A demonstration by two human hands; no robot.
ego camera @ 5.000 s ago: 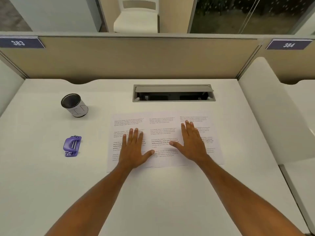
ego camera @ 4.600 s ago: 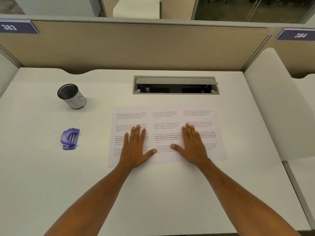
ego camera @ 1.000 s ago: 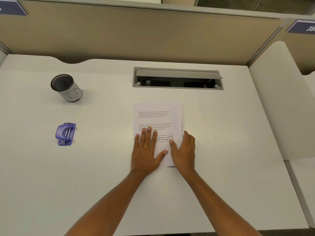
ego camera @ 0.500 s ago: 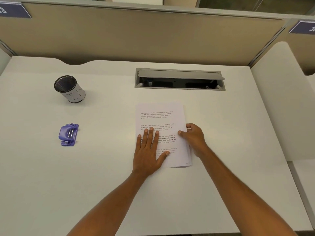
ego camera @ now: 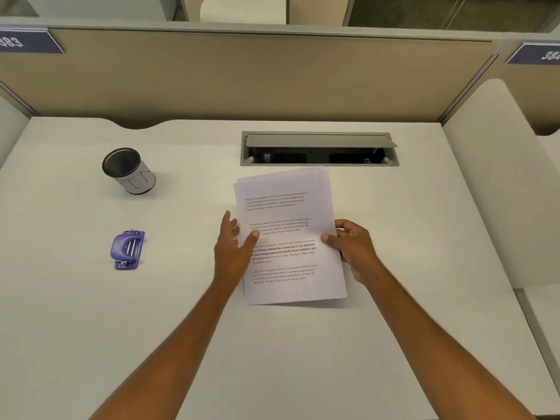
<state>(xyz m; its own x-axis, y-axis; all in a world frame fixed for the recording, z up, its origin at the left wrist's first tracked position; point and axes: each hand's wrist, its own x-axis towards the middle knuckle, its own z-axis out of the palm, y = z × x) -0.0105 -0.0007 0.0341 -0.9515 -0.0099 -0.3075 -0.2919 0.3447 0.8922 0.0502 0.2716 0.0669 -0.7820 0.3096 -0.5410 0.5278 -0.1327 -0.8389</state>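
Now two bare hands hold a stack of white paper sheets with printed black words [ego camera: 289, 237] near the middle of the flat white desk [ego camera: 91, 313]. The stack is a bit crooked, and its top corner points toward 1 o'clock. A thin shadow shows under its near edge.

The right hand [ego camera: 353, 247] is at 3 o'clock from the stack. It pinches the right edge, with the thumb [ego camera: 327, 237] on top and the other fingers curled round the side.

The left hand [ego camera: 233, 250] is at 9 o'clock from the stack. Its fingers [ego camera: 228, 218] are straight and close together along the left edge, and its thumb [ego camera: 254, 235] lies on top of the page. I cannot tell if any finger is under the paper.

At 12 o'clock from the stack, just beside its top edge, is a grey cable box with an open flap [ego camera: 318, 148], set into the desk. At 10 o'clock, well apart, stands a round black mesh cup with a white wrap [ego camera: 130, 171]. At 9 o'clock, past the left hand, lies a small purple hole punch [ego camera: 127, 250]. A tan wall panel [ego camera: 242, 77] stands behind the desk.
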